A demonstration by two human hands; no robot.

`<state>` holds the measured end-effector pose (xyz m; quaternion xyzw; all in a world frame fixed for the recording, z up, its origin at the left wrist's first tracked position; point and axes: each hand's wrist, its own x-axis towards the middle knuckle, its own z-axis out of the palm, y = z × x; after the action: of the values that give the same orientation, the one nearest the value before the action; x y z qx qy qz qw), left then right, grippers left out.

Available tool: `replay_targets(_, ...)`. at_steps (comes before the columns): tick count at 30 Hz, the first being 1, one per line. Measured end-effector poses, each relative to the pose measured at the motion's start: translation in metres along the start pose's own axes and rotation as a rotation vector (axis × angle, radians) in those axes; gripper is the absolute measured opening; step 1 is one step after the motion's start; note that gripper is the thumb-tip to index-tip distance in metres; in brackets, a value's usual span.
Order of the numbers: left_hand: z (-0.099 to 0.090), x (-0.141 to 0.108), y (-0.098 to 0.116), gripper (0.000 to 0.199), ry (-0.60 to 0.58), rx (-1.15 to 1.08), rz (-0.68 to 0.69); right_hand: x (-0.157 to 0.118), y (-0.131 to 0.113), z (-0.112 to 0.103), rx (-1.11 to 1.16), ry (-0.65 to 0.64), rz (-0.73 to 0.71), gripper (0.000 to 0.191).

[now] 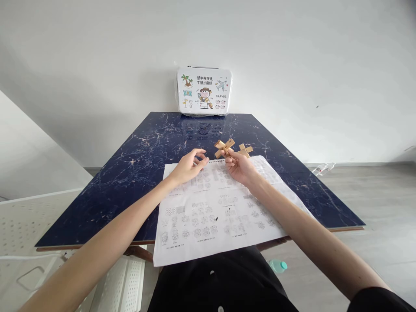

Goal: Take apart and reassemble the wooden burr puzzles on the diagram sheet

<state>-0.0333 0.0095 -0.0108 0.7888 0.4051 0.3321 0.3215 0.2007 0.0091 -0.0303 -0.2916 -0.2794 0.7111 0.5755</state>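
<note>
Through the head camera, my only view, I look forward and down on a dark blue, glossy marble-patterned table (123, 169), narrowing away from me. Beyond it rises a plain pale wall (97, 56); from 3 to 5 o'clock runs a grey wood-look floor (373, 195). At 6 o'clock a large white sheet (191, 199), printed with small diagrams, covers the near middle of the table and hangs over its front edge, above black clothing (214, 286).

At 12 o'clock, on the far edge, a white case (204, 89) with cartoon drawings and the word TRAVEL stands before the wall, mirrored in the tabletop. A clear plastic wrapper (323, 169) lies on the floor at 3, a bottle with a turquoise cap (277, 265) at 5, partly hidden by the table, and white perforated furniture (130, 281) at 7.

Just right of centre, the right hand (238, 168) pinches a joined piece of wooden blocks (229, 144), one marked 2, between thumb and fingers. A second wooden piece (245, 149) sits just beyond, partly blocked by that hand. The left hand (192, 164) is relaxed, fingers loosely curved, above the sheet's far edge. Both forearms cover parts of the table.
</note>
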Motion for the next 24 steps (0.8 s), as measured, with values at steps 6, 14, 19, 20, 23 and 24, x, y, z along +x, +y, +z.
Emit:
replay_targets(6, -0.002, 0.000, 0.001, 0.042, -0.017, -0.018, -0.023, 0.004, 0.002, -0.003, 0.085, 0.092, 0.002, 0.012)
replay_targets(14, -0.003, 0.003, -0.004, 0.034, 0.027, -0.102, -0.091, 0.000, 0.000, 0.005, -0.028, 0.083, 0.023, 0.011)
replay_targets(19, -0.003, 0.004, -0.003, 0.029, 0.009, -0.118, -0.092, -0.008, 0.003, 0.013, -0.160, -0.037, 0.082, 0.016)
replay_targets(20, -0.003, 0.003, -0.002, 0.027, -0.007, -0.115, -0.088, -0.009, 0.003, 0.014, -0.192, -0.065, 0.084, 0.017)
replay_targets(23, -0.004, 0.002, 0.000, 0.024, -0.055, -0.103, -0.083, -0.010, 0.003, 0.014, -0.267, -0.118, 0.072, 0.021)
replay_targets(24, -0.004, 0.002, 0.002, 0.023, -0.064, -0.094, -0.081, -0.010, 0.003, 0.013, -0.279, -0.121, 0.069, 0.022)
